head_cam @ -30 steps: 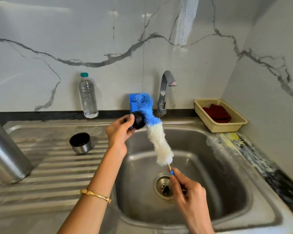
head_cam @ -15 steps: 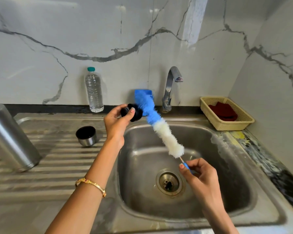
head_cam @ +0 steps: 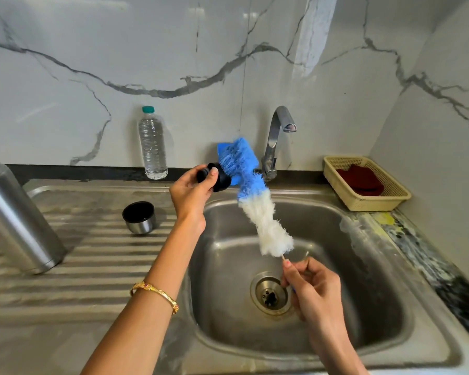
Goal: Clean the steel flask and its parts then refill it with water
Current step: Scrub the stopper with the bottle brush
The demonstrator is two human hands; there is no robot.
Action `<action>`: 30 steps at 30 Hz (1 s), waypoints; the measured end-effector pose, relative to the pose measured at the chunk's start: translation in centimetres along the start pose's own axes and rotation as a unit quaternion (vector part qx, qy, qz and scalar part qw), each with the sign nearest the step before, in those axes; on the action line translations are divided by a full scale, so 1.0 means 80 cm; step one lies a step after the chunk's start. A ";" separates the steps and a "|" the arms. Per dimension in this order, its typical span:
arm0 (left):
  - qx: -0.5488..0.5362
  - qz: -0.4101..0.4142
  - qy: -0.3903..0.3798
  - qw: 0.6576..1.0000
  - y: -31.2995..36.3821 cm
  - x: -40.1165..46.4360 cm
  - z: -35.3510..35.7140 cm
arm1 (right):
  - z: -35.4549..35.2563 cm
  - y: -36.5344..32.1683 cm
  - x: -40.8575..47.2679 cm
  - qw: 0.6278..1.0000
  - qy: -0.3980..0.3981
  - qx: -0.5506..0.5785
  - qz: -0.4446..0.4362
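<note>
Shifted since 0.5 s back: brush (head_cam: 255,201) swung a bit more upright, blue tip now pushed against black stopper (head_cam: 216,180); right hand (head_cam: 313,286) nudged in closer over drain (head_cam: 271,293).

Left hand (head_cam: 191,193) up over sink's left rim, fingers (head_cam: 214,172) + thumb curled round stopper, pinching it, open end turned toward bristles. Gold bangle (head_cam: 155,293) on left wrist.

Right hand low over sink basin (head_cam: 363,266), fingers curled tight round thin brush handle, gripping it just below white bristle section. Brush tilted, blue half up-left, white half down-right.

Steel flask (head_cam: 14,220) standing on ribbed draining part of desk (head_cam: 79,266), far left, well apart from both hands, partly cut by frame edge; top out of view so can't tell if open. Flask cup (head_cam: 139,217) upright on drainboard btwn flask and sink, black inside, steel outside.

Clear plastic water bottle (head_cam: 152,144), teal cap, upright against marble wall behind cup. Tap (head_cam: 278,139) behind sink, no water visible. Blue holder behind brush tip, mostly hidden. Beige basket (head_cam: 363,205) at right back corner w/ dark red cloth (head_cam: 360,177) in it.
</note>
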State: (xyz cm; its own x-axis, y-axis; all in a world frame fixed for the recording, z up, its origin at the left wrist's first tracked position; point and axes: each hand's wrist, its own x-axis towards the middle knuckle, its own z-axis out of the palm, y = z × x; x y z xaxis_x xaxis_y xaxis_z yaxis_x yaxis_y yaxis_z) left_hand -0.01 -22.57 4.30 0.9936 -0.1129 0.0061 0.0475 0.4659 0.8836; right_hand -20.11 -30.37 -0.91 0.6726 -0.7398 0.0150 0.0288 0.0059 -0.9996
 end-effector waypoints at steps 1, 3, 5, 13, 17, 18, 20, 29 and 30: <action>-0.006 0.003 0.011 1.000 0.002 0.004 -0.002 | -0.002 0.002 -0.004 1.000 -0.002 -0.001 0.002; -0.010 0.009 0.023 1.000 0.006 0.011 -0.005 | -0.004 0.004 -0.011 1.000 -0.009 0.003 0.009; -0.002 0.005 0.007 1.000 0.005 0.008 -0.002 | 0.001 0.002 -0.004 1.000 -0.005 -0.007 -0.014; -0.011 0.009 0.041 0.999 0.016 0.000 0.001 | 0.009 -0.001 0.006 0.985 0.017 -0.125 -0.116; -0.005 0.002 0.025 1.000 0.007 -0.008 -0.002 | 0.009 -0.005 0.010 0.980 0.026 -0.152 -0.128; 0.000 0.004 0.011 1.000 0.005 -0.011 0.000 | 0.010 -0.008 0.018 0.978 0.033 -0.159 -0.129; -0.009 -0.008 0.013 1.000 0.006 -0.010 0.003 | 0.007 -0.014 0.026 0.976 0.032 -0.170 -0.131; -0.035 -0.022 0.028 0.999 0.016 0.000 -0.004 | 0.000 -0.003 0.012 0.978 0.027 -0.164 -0.127; -0.023 -0.025 0.009 0.999 0.013 -0.007 0.000 | 0.006 -0.009 0.020 0.978 0.030 -0.161 -0.132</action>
State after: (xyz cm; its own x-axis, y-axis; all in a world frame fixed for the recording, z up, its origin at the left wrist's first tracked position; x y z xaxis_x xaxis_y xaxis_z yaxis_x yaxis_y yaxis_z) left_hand -0.53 -22.00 5.21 0.9916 -0.1206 -0.0463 0.1010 0.4996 0.8603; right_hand -18.67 -31.21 -0.17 0.6286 -0.7247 0.2824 -0.0444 -0.3959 -0.9172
